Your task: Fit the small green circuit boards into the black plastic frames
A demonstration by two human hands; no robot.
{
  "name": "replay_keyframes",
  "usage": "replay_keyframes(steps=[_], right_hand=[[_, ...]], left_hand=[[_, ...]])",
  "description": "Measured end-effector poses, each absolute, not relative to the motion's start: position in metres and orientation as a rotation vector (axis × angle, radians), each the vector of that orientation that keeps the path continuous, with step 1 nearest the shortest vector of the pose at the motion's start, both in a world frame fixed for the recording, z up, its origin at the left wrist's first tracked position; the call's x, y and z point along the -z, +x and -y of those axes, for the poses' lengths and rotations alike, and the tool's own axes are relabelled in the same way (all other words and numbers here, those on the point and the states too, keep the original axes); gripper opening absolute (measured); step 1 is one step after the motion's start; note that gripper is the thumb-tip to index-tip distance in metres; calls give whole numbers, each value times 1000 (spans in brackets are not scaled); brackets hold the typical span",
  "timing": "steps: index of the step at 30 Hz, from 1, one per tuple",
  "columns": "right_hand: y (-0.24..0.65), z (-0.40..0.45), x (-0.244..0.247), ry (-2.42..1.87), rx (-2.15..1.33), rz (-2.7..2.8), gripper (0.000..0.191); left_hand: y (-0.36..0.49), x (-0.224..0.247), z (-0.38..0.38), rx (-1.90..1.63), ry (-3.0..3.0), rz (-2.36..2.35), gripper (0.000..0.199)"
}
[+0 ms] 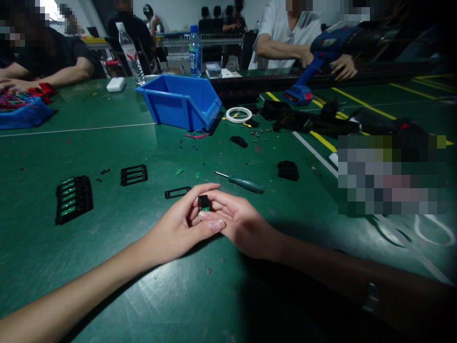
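Between my two hands is a small black plastic housing (pixel 203 202) with a green circuit board at its lower edge. My left hand (pixel 180 224) curls round it from the left, thumb laid across the front. From the right, the fingers of my right hand (pixel 244 219) close on the same piece; the thumbs nearly meet. Just beyond them lie a black rectangular frame (pixel 177 192), a green-handled screwdriver (pixel 246 183) and small green circuit boards (pixel 197 176). To the left are a slotted black frame (pixel 134 175) and a black holder (pixel 74 199) with several green boards in it.
A blue bin (pixel 178 102) stands beyond my hands, near a roll of white tape (pixel 239 115) and scattered screws (pixel 259 135). Black parts (pixel 287 170) lie on the right. Across the green table (pixel 171 295), another person holds a blue power drill (pixel 314 66). Two bottles (pixel 195 51) stand behind.
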State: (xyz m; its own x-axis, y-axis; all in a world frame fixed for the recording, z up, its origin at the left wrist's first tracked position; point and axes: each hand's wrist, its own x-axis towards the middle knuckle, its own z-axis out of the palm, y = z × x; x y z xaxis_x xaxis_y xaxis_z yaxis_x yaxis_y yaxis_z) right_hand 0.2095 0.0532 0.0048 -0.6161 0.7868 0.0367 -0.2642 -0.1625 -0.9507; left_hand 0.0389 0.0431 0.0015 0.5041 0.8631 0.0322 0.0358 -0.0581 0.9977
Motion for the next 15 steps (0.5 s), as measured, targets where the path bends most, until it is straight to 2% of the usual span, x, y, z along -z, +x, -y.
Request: replay_keyframes(steps=[6, 15], right_hand=[[209, -56, 1, -637, -1869, 1349, 16], [210, -58, 6, -637, -1845, 1351, 16]], left_hand=[[40, -1, -47, -884, 1544, -777, 39], [37, 0, -48, -888, 1621, -813, 42]])
